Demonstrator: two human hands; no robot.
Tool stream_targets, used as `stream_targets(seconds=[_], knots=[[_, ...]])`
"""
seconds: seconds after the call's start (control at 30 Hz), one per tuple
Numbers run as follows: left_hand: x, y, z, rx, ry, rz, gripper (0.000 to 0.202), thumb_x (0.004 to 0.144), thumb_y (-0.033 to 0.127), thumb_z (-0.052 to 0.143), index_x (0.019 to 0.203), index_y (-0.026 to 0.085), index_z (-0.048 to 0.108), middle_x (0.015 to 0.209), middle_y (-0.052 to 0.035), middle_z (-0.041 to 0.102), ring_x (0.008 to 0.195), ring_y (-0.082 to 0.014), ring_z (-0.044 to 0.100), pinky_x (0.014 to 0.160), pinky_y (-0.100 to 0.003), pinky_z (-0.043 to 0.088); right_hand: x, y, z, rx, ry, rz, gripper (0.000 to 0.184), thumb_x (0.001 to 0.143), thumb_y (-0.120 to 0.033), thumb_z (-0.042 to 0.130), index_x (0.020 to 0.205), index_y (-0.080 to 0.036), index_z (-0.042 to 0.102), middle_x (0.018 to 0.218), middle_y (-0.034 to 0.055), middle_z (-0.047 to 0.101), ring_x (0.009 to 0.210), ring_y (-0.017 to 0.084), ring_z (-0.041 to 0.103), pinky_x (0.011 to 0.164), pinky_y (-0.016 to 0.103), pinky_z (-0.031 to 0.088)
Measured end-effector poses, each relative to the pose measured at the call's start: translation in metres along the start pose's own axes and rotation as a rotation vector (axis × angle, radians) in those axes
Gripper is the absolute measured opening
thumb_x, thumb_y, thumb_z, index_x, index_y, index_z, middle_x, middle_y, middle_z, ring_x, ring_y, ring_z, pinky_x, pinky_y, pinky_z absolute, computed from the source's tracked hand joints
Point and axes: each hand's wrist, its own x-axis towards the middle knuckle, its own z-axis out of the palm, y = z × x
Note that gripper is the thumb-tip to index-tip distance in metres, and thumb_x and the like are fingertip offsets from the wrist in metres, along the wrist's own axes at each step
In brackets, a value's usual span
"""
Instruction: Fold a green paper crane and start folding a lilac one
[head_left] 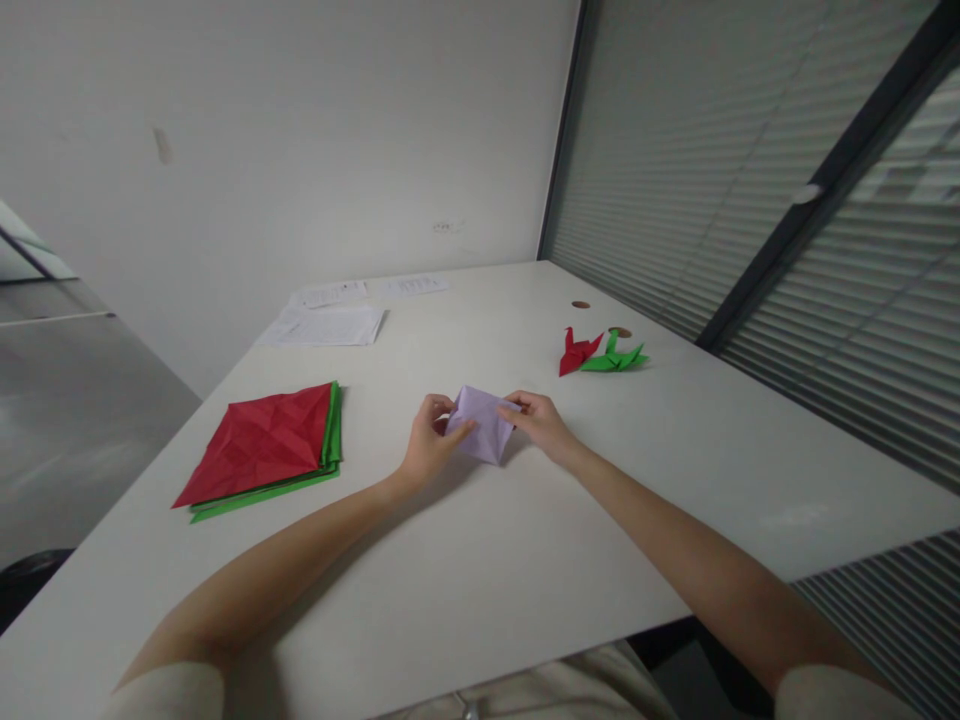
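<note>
A folded piece of lilac origami paper (484,422) is held just above the middle of the white table, one corner pointing toward me. My left hand (435,437) pinches its left side, thumb across the front and fingers curled behind. On the right side, my right hand (541,422) grips the upper edge between thumb and fingers. The fingertips behind the paper are partly hidden.
Left of my hands lies a stack of creased red and green paper sheets (274,440). A red paper crane (577,352) and a green paper crane (615,357) sit at the back right. Printed sheets (330,325) lie far left on the table (480,600). Blinds line the right side.
</note>
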Motion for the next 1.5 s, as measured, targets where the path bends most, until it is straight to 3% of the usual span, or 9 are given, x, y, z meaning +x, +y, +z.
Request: stream_targets(seconds=[0.1, 0.3, 0.43, 0.53, 0.7, 0.93, 1.1, 1.5], knots=[[0.002, -0.002, -0.004, 0.09, -0.006, 0.081, 0.033, 0.064, 0.03, 0.08, 0.083, 0.019, 0.055, 0.081, 0.0, 0.06, 0.067, -0.0112, 0.056, 0.061, -0.021, 0.043, 0.0, -0.001, -0.003, -0.014, -0.03, -0.015, 0.033, 0.058, -0.044, 0.079, 0.071, -0.017, 0.065, 0.066, -0.0008, 0.065, 0.059, 0.012, 0.057, 0.058, 0.026, 0.045], [-0.003, 0.005, -0.004, 0.274, -0.174, 0.185, 0.03, 0.069, 0.032, 0.077, 0.091, 0.019, 0.063, 0.086, -0.002, 0.065, 0.071, -0.013, 0.057, 0.063, -0.023, 0.044, -0.004, -0.012, -0.007, -0.067, -0.185, -0.054, 0.035, 0.06, -0.042, 0.08, 0.081, -0.016, 0.069, 0.074, 0.0017, 0.069, 0.065, 0.014, 0.06, 0.061, 0.026, 0.046], [0.0, 0.008, -0.002, 0.156, -0.081, 0.201, 0.032, 0.069, 0.037, 0.076, 0.089, 0.018, 0.059, 0.09, -0.004, 0.063, 0.083, -0.0158, 0.06, 0.066, -0.024, 0.048, -0.005, -0.014, -0.006, 0.02, -0.104, -0.082, 0.034, 0.061, -0.046, 0.079, 0.075, -0.017, 0.068, 0.07, 0.0003, 0.067, 0.062, 0.014, 0.059, 0.059, 0.026, 0.046], [0.005, 0.004, -0.004, 0.098, -0.047, 0.156, 0.031, 0.072, 0.043, 0.073, 0.076, 0.016, 0.057, 0.083, -0.004, 0.064, 0.076, -0.0146, 0.059, 0.064, -0.024, 0.048, -0.005, -0.014, -0.006, 0.048, -0.05, -0.088, 0.035, 0.06, -0.046, 0.08, 0.073, -0.018, 0.066, 0.069, -0.0003, 0.066, 0.062, 0.014, 0.058, 0.058, 0.026, 0.046], [0.007, 0.003, -0.007, 0.223, -0.11, 0.213, 0.026, 0.079, 0.041, 0.066, 0.079, 0.016, 0.064, 0.079, -0.0028, 0.065, 0.07, -0.0126, 0.057, 0.064, -0.024, 0.045, -0.006, -0.015, -0.006, 0.003, -0.076, -0.092, 0.041, 0.06, -0.054, 0.077, 0.074, -0.017, 0.064, 0.069, 0.0009, 0.064, 0.062, 0.014, 0.057, 0.056, 0.026, 0.045], [-0.003, 0.02, -0.004, 0.445, -0.25, 0.343, 0.024, 0.085, 0.035, 0.057, 0.075, 0.015, 0.065, 0.07, -0.0018, 0.062, 0.064, -0.0112, 0.052, 0.061, -0.023, 0.041, -0.007, -0.022, -0.007, -0.102, -0.056, -0.205, 0.036, 0.068, -0.052, 0.072, 0.071, -0.017, 0.064, 0.069, 0.0023, 0.064, 0.066, 0.015, 0.056, 0.061, 0.027, 0.045], [-0.005, 0.02, -0.004, 0.47, -0.22, 0.359, 0.024, 0.085, 0.034, 0.056, 0.074, 0.014, 0.064, 0.069, -0.0019, 0.061, 0.062, -0.0107, 0.05, 0.059, -0.022, 0.04, -0.006, -0.021, -0.008, -0.096, -0.109, -0.183, 0.036, 0.064, -0.051, 0.075, 0.071, -0.017, 0.067, 0.07, 0.0035, 0.065, 0.067, 0.015, 0.057, 0.061, 0.027, 0.045], [-0.004, 0.016, -0.004, 0.418, -0.213, 0.34, 0.022, 0.086, 0.032, 0.056, 0.074, 0.015, 0.063, 0.073, -0.0037, 0.064, 0.068, -0.0127, 0.056, 0.061, -0.024, 0.042, 0.0, -0.018, -0.013, -0.029, -0.031, -0.082, 0.035, 0.054, -0.045, 0.082, 0.06, -0.016, 0.063, 0.056, -0.0017, 0.058, 0.054, 0.011, 0.05, 0.053, 0.025, 0.04]])
